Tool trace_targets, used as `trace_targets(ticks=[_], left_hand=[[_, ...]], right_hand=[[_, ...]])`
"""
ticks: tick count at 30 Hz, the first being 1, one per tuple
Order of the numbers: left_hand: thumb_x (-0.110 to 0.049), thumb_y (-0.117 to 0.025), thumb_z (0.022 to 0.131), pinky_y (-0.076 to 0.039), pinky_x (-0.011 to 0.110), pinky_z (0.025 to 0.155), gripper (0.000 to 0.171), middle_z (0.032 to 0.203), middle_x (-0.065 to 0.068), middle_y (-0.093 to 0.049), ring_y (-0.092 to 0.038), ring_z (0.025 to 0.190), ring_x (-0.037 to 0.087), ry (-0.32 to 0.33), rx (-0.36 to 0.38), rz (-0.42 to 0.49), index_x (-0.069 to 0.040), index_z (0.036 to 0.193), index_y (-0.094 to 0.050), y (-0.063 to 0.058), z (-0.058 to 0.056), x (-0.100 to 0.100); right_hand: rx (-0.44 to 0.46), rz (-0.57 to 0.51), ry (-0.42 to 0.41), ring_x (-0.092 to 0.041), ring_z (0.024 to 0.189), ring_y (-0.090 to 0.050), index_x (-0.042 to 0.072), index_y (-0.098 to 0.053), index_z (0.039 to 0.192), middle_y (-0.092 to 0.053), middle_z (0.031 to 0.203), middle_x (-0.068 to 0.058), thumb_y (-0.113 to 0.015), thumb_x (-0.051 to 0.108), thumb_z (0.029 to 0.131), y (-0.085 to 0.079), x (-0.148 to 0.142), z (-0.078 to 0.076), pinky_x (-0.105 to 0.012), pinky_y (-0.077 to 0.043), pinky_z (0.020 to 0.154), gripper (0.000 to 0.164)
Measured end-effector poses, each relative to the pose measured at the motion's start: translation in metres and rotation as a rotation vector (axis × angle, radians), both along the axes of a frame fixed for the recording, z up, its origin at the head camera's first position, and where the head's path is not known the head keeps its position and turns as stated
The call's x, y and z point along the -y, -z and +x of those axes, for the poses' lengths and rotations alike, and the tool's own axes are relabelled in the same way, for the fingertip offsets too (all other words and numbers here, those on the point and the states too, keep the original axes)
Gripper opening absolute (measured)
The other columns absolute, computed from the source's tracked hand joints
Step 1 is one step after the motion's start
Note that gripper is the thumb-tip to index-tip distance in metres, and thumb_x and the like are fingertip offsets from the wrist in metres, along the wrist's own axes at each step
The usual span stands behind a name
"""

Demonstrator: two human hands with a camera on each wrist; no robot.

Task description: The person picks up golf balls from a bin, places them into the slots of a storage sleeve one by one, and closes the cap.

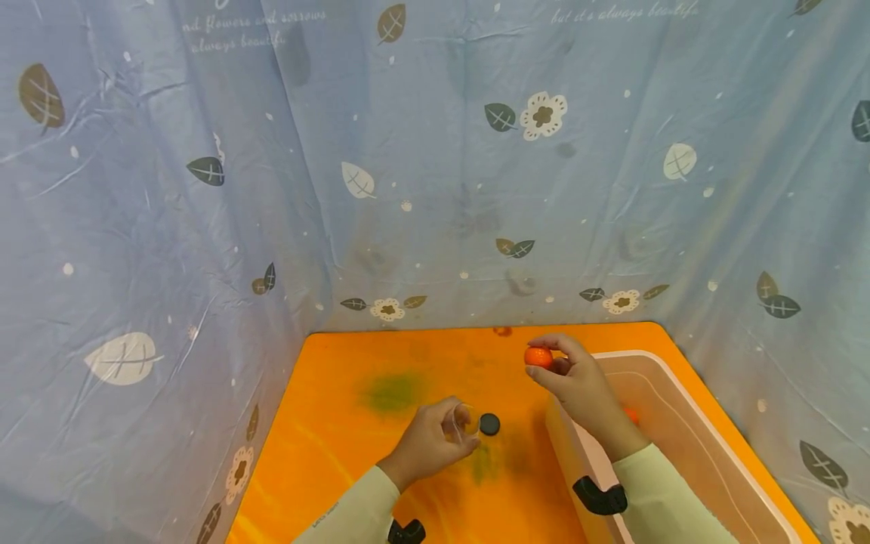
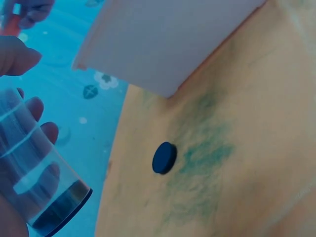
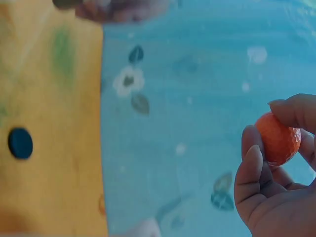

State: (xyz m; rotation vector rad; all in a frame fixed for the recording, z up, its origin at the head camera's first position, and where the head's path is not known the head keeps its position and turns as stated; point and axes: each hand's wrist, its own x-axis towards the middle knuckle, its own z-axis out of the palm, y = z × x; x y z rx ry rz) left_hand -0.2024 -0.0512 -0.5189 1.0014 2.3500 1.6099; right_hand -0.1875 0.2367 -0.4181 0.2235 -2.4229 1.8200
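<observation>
My left hand [image 1: 428, 442] grips a clear cylindrical jar [image 2: 37, 163], with fingers and thumb curled round its side. The jar lies tilted in the hand, and a dark band shows at one end in the left wrist view. A black round lid [image 1: 489, 424] lies flat on the orange table just right of that hand. Raised over the far left corner of the bin, my right hand [image 1: 578, 385] pinches an orange golf ball [image 3: 277, 139] between thumb and fingers. Dimples show on the ball in the right wrist view.
A pale pink bin [image 1: 669, 378] stands at the right of the orange table [image 1: 340, 378], with something orange [image 1: 632, 415] inside, partly behind the right wrist. Blue patterned curtain [image 1: 442, 189] hangs at the back and both sides. Green stains mark the tabletop.
</observation>
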Motion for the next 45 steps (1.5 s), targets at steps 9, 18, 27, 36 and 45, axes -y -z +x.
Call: trace_targets(ticks=[9, 18, 27, 36, 45], left_hand=[[-0.009, -0.085, 0.098, -0.060, 0.031, 0.071, 0.024, 0.084, -0.009, -0.069, -0.068, 0.070, 0.008, -0.013, -0.022, -0.009, -0.016, 0.105, -0.063, 0.006, -0.003, 0.004], [-0.009, -0.088, 0.093, -0.057, 0.028, 0.065, 0.026, 0.078, -0.011, -0.065, -0.061, 0.064, 0.007, -0.027, -0.051, -0.002, -0.017, 0.103, -0.065, 0.010, -0.005, 0.005], [-0.006, -0.087, 0.092, -0.054, 0.025, 0.061, 0.031, 0.078, -0.012, -0.064, -0.059, 0.065, 0.006, -0.045, -0.080, -0.011, -0.024, 0.105, -0.065, 0.011, -0.004, 0.006], [-0.006, -0.085, 0.093, -0.055, 0.024, 0.060, 0.029, 0.077, -0.012, -0.064, -0.060, 0.062, 0.003, -0.037, -0.079, -0.007, -0.021, 0.101, -0.062, 0.013, -0.003, 0.005], [-0.006, -0.086, 0.093, -0.060, 0.030, 0.069, 0.026, 0.077, -0.011, -0.065, -0.064, 0.065, 0.005, -0.025, -0.066, 0.000, -0.015, 0.103, -0.064, 0.017, -0.003, 0.006]], right_hand=[[-0.061, -0.046, -0.152, -0.029, 0.094, -0.071, 0.004, -0.066, 0.131, -0.056, 0.133, -0.021, -0.079, 0.003, 0.100, 0.002, 0.046, 0.016, -0.030, -0.060, 0.080, 0.033], [-0.009, -0.037, -0.284, -0.022, 0.076, -0.065, 0.005, -0.069, 0.131, -0.067, 0.116, -0.015, -0.081, 0.011, 0.101, 0.021, 0.074, 0.026, -0.030, -0.059, 0.071, 0.033], [-0.016, 0.006, -0.287, -0.022, 0.080, -0.064, 0.008, -0.072, 0.126, -0.063, 0.123, -0.012, -0.083, 0.010, 0.099, 0.035, 0.083, 0.028, -0.030, -0.059, 0.074, 0.029], [-0.032, 0.084, -0.248, -0.020, 0.074, -0.060, 0.012, -0.074, 0.125, -0.063, 0.114, -0.012, -0.081, 0.011, 0.101, 0.037, 0.084, 0.029, -0.028, -0.053, 0.063, 0.025], [-0.017, 0.072, -0.254, -0.020, 0.075, -0.062, 0.008, -0.072, 0.126, -0.062, 0.114, -0.014, -0.078, 0.009, 0.103, 0.037, 0.080, 0.028, -0.028, -0.054, 0.064, 0.023]])
